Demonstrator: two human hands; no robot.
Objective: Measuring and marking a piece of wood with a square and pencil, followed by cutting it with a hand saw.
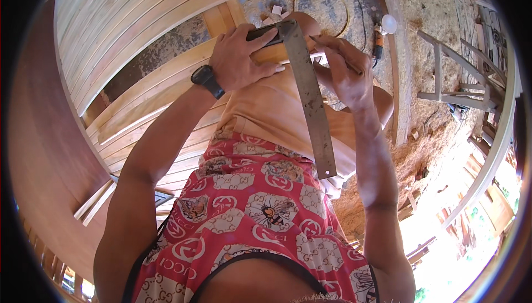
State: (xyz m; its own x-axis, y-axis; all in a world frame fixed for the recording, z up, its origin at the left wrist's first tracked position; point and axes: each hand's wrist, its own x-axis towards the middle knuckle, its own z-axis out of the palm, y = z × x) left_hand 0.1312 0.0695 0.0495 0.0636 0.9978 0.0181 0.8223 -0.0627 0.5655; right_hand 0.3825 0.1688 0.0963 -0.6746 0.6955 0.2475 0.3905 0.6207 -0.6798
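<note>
My left hand (241,59), with a dark watch (208,81) on its wrist, grips the dark stock of a steel try square (310,103) against a short wooden piece (263,54). The square's long blade lies across my lap and points down toward my body. My right hand (349,70) is closed on a pencil (317,41), its point beside the blade near the corner of the square. The wooden piece is above my bent leg in light orange shorts (260,106), partly hidden by my fingers and the square.
Slatted wooden panels (138,9) and a curved brown board (44,148) fill the left. On the dusty floor lie small wood blocks (276,10), cords (346,9) and an orange-black power tool (378,42). A wooden trestle (438,70) and scrap lumber (487,198) are at the right.
</note>
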